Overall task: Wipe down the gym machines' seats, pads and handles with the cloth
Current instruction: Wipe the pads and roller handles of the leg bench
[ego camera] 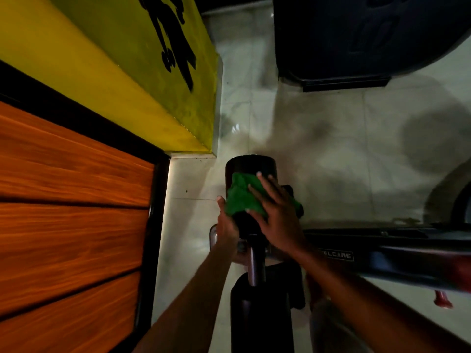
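The green cloth [242, 197] lies draped over the upper pad [251, 164], a black roller mounted on a metal post [252, 266] above a lower pad [260, 314]. The right hand [277, 215] presses the cloth flat, fingers straight and spread, nothing clenched. The left hand [226, 226] clasps the pad's left side, thumb up against the cloth's edge; its fingers are hidden behind the pad.

Step in hand: wiping the top face of the upper pad. The far end of that pad is bare of cloth, and the lower pad and the frame [382, 253] to the right appear not yet reached.

Likely faults from here:
- The cloth is held by palm pressure alone. A fast stroke or a lifted palm lets it slide off the curved surface to the floor [331, 149].
- If the roller turns on its axle, the stroke spins it rather than cleaning it; the left hand's hold prevents this.
- The underside is out of view and easily missed.
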### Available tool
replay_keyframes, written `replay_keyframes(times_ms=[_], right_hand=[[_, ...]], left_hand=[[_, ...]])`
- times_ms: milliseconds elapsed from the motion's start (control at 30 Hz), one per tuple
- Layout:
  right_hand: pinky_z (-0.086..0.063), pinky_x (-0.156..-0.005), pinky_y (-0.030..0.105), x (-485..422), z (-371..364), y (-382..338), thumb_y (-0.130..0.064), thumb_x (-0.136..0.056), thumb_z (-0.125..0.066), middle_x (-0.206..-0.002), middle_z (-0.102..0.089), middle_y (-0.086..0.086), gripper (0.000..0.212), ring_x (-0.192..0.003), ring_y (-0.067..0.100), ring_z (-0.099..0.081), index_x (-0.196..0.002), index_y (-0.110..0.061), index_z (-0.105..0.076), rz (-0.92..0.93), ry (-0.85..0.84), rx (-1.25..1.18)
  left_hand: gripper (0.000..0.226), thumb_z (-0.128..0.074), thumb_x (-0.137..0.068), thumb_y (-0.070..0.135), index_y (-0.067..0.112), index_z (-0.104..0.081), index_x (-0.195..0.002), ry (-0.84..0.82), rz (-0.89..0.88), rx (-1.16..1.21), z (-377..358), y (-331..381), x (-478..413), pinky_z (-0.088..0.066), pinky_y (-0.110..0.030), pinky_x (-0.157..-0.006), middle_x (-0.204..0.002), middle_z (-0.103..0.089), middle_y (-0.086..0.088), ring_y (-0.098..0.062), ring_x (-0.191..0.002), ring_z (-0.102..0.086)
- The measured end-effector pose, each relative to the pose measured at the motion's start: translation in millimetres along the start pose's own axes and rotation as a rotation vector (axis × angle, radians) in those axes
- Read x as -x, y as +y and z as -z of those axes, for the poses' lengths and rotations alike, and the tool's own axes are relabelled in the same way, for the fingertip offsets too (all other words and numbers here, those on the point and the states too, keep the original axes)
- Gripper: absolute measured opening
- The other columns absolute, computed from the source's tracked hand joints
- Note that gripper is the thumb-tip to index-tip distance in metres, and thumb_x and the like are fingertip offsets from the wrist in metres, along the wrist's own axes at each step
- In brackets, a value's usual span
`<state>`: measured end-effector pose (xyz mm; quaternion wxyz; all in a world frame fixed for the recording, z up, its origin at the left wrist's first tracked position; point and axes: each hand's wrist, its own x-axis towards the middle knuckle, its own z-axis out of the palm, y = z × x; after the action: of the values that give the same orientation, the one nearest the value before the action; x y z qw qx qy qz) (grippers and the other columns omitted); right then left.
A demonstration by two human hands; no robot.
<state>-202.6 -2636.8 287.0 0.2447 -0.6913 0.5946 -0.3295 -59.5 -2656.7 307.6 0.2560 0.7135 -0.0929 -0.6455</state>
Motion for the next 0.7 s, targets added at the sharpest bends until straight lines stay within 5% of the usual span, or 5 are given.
replay_keyframes(times_ms=[200,300,433,567,700], right_hand=[[-0.039,-0.117,0.039,-62.1,-6.0,11.1,-0.064,-0.097,-0.042,-0.151,-0.051,0.017,0.077,-0.138,0.035,-0.049,-0.143,-0.004,-0.056,-0.513,0.251,-0.170],[-0.030,-0.120,0.025,-0.4,-5.6,-10.2,-0.055,-0.101,-0.048,-0.154,-0.047,0.014,0.065,-0.143,0.027,-0.044,-0.146,-0.007,-0.054,-0.390,0.244,-0.136],[-0.028,-0.124,0.032,37.6,-2.7,-7.7,-0.040,-0.101,-0.057,-0.162,-0.036,0.014,0.059,-0.151,0.026,-0.033,-0.150,-0.009,-0.049,-0.139,0.096,-0.098],[-0.036,-0.118,0.034,-49.5,-6.6,8.0,-0.053,-0.098,-0.052,-0.155,-0.048,0.014,0.067,-0.142,0.030,-0.046,-0.146,-0.006,-0.054,-0.415,0.214,-0.170],[-0.038,-0.117,0.035,-73.8,-9.2,1.9,-0.055,-0.098,-0.051,-0.152,-0.051,0.015,0.068,-0.140,0.031,-0.049,-0.144,-0.005,-0.055,-0.496,0.290,-0.160]], left_hand=[[0.090,-0.023,-0.080,0.085,0.018,-0.059,-0.129,0.132,0.006,-0.143,2.5,-4.9,-29.7,-0.050,-0.051,-0.099,-0.121,-0.067,-0.014,-0.034,-0.104,-0.066],[0.088,-0.022,-0.087,0.081,0.012,-0.069,-0.117,0.016,0.136,-0.083,10.1,1.2,-25.9,-0.056,-0.045,-0.086,-0.106,-0.073,-0.018,-0.035,-0.096,-0.071],[0.086,-0.024,-0.088,0.080,0.012,-0.069,-0.118,-0.064,0.206,-0.060,16.0,2.0,-27.8,-0.056,-0.042,-0.079,-0.109,-0.072,-0.019,-0.037,-0.100,-0.069],[0.112,-0.043,-0.053,0.102,0.016,-0.069,-0.119,0.076,0.189,-0.106,41.2,-25.3,-84.7,-0.052,-0.056,-0.093,-0.111,-0.072,-0.019,-0.039,-0.099,-0.071],[0.062,-0.030,-0.098,0.065,0.016,-0.068,-0.106,0.306,-0.220,-0.471,24.4,7.3,-38.2,-0.049,-0.041,-0.095,-0.110,-0.069,-0.012,-0.032,-0.101,-0.065]])
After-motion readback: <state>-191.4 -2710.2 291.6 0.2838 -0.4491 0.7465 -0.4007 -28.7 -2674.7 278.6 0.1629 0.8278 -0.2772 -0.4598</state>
